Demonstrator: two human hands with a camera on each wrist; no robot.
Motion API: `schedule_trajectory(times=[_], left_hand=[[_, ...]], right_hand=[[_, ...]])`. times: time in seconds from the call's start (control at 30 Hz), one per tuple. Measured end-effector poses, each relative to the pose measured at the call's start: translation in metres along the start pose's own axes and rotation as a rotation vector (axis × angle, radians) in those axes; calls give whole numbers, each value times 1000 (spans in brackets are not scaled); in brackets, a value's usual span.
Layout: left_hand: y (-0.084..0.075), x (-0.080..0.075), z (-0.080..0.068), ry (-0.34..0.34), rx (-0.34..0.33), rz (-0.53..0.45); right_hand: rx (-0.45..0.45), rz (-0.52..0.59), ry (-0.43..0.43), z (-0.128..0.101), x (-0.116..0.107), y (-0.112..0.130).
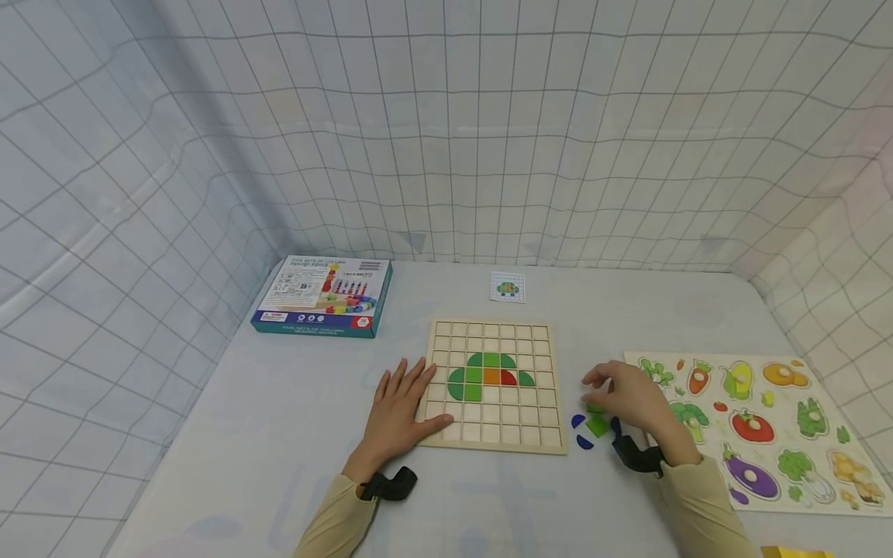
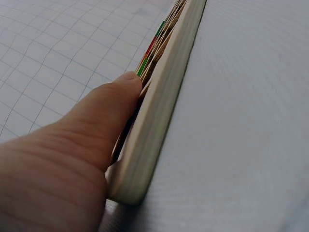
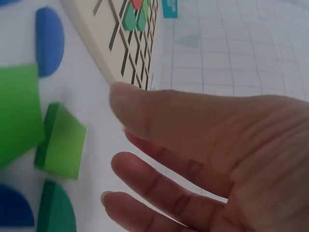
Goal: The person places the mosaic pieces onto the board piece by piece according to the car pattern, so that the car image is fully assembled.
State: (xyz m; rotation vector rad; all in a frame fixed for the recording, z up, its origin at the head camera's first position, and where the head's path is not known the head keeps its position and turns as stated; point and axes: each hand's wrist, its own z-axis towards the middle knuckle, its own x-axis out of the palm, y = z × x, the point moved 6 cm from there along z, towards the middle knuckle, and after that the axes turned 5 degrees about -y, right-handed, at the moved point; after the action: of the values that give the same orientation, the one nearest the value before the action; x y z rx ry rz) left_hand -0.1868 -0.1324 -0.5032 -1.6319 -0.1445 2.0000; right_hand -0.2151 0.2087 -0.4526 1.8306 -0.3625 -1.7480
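A wooden grid board [image 1: 491,384] lies mid-table, with green, orange and red tiles forming a domed shape in its middle rows. My left hand [image 1: 408,399] rests flat at the board's lower left corner. Its thumb [image 2: 120,96] presses against the board's edge [image 2: 164,106]. My right hand [image 1: 624,395] hovers over loose pieces right of the board. Its thumb and fingers [image 3: 145,169] are spread, with nothing between them. Beside them lie a green square tile [image 3: 60,145], a blue half-round [image 3: 49,41] and a dark green quarter-round [image 3: 55,210].
A blue game box [image 1: 322,296] sits at the back left. A small pattern card [image 1: 507,287] lies behind the board. A vegetable peg puzzle [image 1: 760,426] fills the right side. Grid-printed cloth walls enclose the table on three sides.
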Motion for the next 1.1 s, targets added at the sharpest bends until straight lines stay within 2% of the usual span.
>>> schedule_trajectory(times=[0.2,0.5,1.1], left_hand=[[0,0,0,1,-4,2],[0,-1,0,6,-7,8],[1,1,0,9,-11,8]], right_hand=[[39,-22,43,-5,-2,-10],[50,-33,95,-8,-1,-12],[41,-20,84,-2,5,-14]])
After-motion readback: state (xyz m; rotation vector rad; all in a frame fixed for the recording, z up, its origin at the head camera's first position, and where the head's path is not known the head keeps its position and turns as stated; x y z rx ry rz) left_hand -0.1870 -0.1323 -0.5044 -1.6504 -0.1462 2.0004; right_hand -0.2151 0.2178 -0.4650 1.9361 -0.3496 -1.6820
